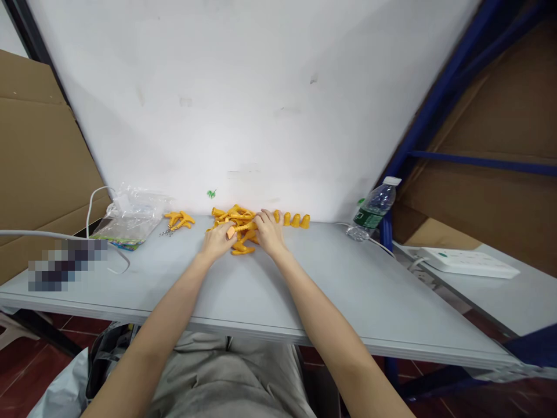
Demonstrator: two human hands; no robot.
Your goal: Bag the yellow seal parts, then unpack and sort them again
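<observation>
A small yellow plastic piece with a paler orange end point(231, 233) is between my two hands. My left hand point(216, 242) is closed around its near left end. The fingers of my right hand point(269, 233) are bent in at its other end, partly hiding it. Behind and beneath both hands lies a heap of yellow plastic parts point(241, 211), some handle-shaped and some hollow. One curved yellow part point(242, 249) sits at the heap's front. To the right of my right hand, several yellow cup-shaped caps point(296, 220) stand in a row along the wall.
Left of the heap are yellow hook-shaped parts point(180, 219) with small metal screws point(167, 230). A clear plastic bag point(137, 212) and white cable point(89, 212) lie farther left. A water bottle point(373, 210) leans at right, near a white power strip point(470, 262). A white wall point(261, 116) backs the table.
</observation>
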